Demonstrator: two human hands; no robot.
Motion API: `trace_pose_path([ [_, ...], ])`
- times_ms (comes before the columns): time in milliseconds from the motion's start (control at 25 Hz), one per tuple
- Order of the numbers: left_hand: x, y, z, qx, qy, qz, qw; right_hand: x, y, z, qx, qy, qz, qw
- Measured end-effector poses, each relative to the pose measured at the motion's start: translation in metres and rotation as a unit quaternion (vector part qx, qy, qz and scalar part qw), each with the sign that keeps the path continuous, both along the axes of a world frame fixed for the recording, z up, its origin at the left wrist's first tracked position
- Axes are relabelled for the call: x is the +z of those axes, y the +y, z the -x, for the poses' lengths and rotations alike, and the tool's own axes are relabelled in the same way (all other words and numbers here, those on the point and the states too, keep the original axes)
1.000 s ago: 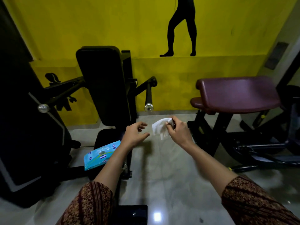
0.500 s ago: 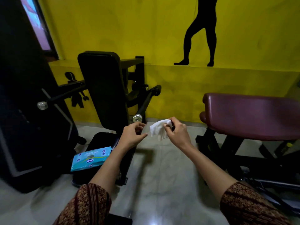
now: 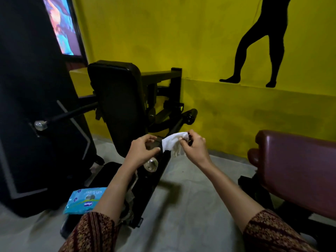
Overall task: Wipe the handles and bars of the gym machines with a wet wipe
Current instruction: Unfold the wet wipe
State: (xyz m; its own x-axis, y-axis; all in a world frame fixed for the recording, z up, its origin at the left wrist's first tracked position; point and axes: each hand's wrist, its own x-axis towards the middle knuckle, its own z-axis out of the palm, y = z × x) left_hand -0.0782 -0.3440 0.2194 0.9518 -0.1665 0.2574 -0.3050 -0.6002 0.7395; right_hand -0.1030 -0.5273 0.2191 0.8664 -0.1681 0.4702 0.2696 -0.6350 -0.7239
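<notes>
Head view: looking down along two bare forearms at a black gym machine against a yellow wall (image 3: pixel 209 33)
Wet wipe (image 3: pixel 172 142): white and crumpled; stretched between the two hands, right against the right-side bar; its lower edge hangs loose
Right grip (image 3: pixel 194 147): thumb and fingertips pinched tight on the wipe's right end; the other fingers curled in
Left grip (image 3: pixel 142 149): fingers and thumb curled about the black bar, just beside the wipe's left edge; whether it also catches the wipe, I cannot tell
Right-side bar (image 3: pixel 175 127): black; slants from the machine's frame down toward the person; passes behind the wipe; its chrome end cap (image 3: pixel 151 165) shows just below the left grip
Left-side bar (image 3: pixel 72 113): well apart from both hands; a chrome cap on its near end
Back pad (image 3: pixel 116 106): black, upright, between the two bars
Wipes packet (image 3: pixel 85 200): pale blue; lies flat on the machine's black seat (image 3: pixel 109 171), just beside the left forearm
Maroon pad (image 3: pixel 300 170): at the right edge, on a dark frame; apart from the hands
Silhouette (image 3: pixel 254 51): black legs painted on the wall
Floor (image 3: pixel 181 206): pale and glossy
Sleeves (image 3: pixel 91 233): dark red, patterned
</notes>
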Motion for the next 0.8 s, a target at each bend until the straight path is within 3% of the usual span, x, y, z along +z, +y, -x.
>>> trace_pose_path([
  [400,-0.003,0.007,-0.085,0.085,0.002,0.001,0.996,-0.011,0.004,-0.125,0.151,0.032,-0.073,0.985],
  [720,-0.008,0.003,-0.094,0.228,-0.034,0.055,0.971,-0.012,0.001,-0.188,0.345,0.115,-0.106,0.925],
  [800,-0.005,0.001,-0.087,0.209,-0.047,0.044,0.976,-0.01,0.0,-0.19,0.363,0.146,-0.119,0.912],
])
